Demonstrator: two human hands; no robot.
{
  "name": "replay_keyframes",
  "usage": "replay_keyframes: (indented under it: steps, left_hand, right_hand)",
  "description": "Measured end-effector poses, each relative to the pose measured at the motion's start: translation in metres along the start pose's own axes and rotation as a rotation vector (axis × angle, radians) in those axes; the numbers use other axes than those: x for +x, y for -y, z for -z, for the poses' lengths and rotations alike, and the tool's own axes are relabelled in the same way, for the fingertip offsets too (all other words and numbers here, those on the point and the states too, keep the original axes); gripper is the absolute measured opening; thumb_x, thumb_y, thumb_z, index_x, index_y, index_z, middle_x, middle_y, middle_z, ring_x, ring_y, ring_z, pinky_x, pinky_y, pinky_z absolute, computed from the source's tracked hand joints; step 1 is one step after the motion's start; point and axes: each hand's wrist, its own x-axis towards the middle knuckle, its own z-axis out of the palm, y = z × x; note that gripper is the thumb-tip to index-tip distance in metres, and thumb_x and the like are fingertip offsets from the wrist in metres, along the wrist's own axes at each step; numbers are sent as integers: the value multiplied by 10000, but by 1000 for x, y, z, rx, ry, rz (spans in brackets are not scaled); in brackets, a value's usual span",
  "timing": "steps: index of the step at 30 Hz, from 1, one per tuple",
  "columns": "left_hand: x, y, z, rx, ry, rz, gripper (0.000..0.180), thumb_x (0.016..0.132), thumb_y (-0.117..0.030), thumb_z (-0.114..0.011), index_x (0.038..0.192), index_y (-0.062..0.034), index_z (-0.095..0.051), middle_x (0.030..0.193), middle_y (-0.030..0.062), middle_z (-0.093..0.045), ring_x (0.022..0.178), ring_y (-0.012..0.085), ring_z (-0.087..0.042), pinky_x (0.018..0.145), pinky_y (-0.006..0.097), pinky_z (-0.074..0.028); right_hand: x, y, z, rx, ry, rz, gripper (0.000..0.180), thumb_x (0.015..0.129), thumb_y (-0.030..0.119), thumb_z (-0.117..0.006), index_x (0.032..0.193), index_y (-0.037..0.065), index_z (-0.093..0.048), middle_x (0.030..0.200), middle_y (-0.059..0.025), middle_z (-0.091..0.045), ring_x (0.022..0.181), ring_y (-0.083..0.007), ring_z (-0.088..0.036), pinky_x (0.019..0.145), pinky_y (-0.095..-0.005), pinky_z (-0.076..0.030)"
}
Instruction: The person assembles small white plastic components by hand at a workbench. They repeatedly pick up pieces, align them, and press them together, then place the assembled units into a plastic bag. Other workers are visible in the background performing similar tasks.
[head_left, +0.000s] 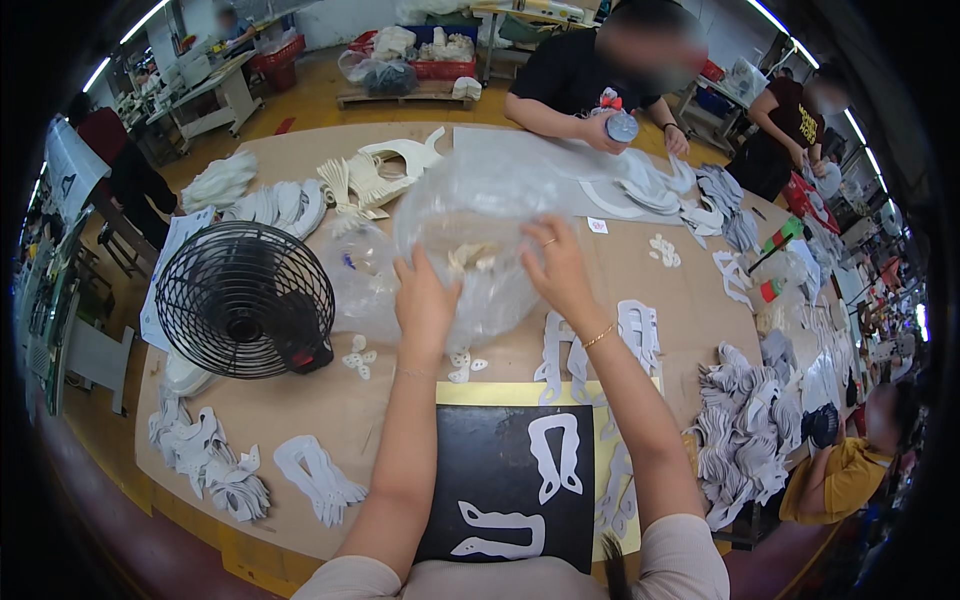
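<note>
A large clear plastic bag (500,195) stands puffed up over the middle of the table, blurred in parts. Some small cream pieces (470,258) show inside it. My left hand (427,305) grips its near left side, fingers pointing away from me. On its right edge my right hand (562,272) has hold of the plastic with bent fingers. Below my forearms lies a black board (505,450) with two white cut-out pieces, one a tilted loop (555,455), the other U-shaped (500,530). Small white pieces (462,366) sit just in front of the bag.
A black fan (245,300) stands at the left. Stacks of grey-white cut pieces (740,430) lie to the right, more (205,455) at the near left. Across the table a person in black (570,90) holds a blue-capped container (621,126). A green bottle (785,235) is at the right.
</note>
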Motion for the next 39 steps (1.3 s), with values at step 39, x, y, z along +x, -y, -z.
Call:
replay_keyframes:
  steps: [39]
  left_hand:
    - [-8, 10, 4, 23, 460, 127, 1114, 682, -9, -683, 1584, -85, -33, 1028, 306, -659, 954, 447, -662, 819, 439, -525]
  right_hand:
    - [34, 5, -112, 47, 226, -372, 256, 848, 172, -591, 820, -54, -708, 842, -280, -673, 804, -442, -658, 781, -498, -520]
